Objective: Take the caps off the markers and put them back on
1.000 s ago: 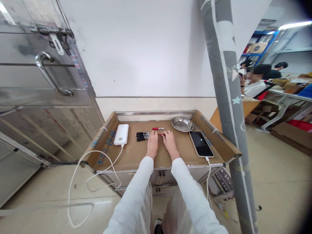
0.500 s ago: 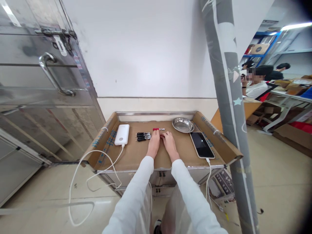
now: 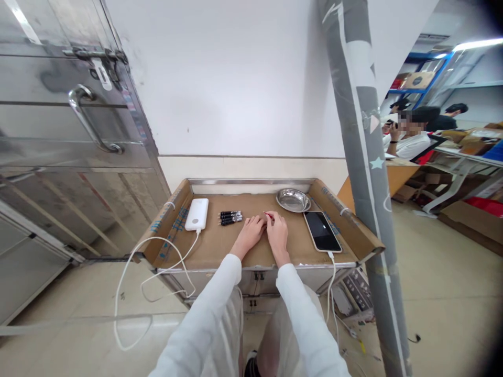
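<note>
black pens (image 3: 228, 217): smooth, plastic-looking | bowl (image 3: 293, 200): shiny metal | lining (image 3: 216, 251): matt cardboard

Red piece (image 3: 268, 213) at right hand (image 3: 278, 230), mostly hidden

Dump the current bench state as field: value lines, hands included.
left hand: fingertips close to the right hand's; grip can't be told
right hand: fingers bent around a small red piece, mostly hidden
pens: black, lying side by side, left of both hands
power bank: white, left of the pens, white cable at its near end
phone: dark screen, right of the right hand, charging lead at near end
dish: round, metal, behind the phone
bench cover: brown cardboard
</note>
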Demonstrator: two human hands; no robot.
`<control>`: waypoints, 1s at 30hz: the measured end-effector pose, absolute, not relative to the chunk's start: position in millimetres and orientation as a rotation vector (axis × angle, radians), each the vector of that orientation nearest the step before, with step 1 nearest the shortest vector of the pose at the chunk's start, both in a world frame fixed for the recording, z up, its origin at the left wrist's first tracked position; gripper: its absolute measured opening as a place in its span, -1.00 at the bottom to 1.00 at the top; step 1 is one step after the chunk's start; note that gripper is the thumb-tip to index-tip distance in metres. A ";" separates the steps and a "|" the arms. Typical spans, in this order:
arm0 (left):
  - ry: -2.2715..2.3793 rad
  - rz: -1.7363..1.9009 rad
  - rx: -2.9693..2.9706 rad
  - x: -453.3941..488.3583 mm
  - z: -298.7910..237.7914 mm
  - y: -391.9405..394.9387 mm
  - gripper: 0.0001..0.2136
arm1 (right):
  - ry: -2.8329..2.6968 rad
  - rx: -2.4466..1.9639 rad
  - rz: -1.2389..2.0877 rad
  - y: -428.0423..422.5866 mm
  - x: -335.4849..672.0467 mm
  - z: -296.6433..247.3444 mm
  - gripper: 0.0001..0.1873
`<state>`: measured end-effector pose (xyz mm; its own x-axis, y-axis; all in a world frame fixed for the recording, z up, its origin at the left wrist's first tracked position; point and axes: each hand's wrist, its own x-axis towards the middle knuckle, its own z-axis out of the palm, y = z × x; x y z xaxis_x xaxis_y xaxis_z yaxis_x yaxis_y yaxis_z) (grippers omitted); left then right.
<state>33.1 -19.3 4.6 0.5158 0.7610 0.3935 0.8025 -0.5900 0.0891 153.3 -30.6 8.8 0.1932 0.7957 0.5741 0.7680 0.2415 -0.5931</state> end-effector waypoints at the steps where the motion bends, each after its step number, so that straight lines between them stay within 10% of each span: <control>1: -1.390 -0.653 -2.637 30.1 4.5 -25.3 -0.76 | -1.566 -1.499 0.052 -31.2 153.9 8.4 -0.67; 12: -1.697 -0.975 -2.371 22.5 5.2 -34.4 -0.74 | -1.849 -1.460 -0.016 -43.7 149.3 12.7 -0.68; 19: -1.943 -0.867 -2.120 18.5 11.5 -45.2 -0.73 | -2.141 -1.248 0.182 -44.0 143.9 14.0 -0.33; 30: -2.192 -0.575 -1.809 23.8 17.0 -53.4 -0.73 | -2.128 -1.587 0.049 -41.7 143.2 -0.6 -0.55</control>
<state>23.8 -53.4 17.0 -0.2037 0.8821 0.4247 0.9770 0.1554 0.1460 143.2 -41.7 -0.6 -0.2111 0.9110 0.3544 0.8939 0.3266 -0.3072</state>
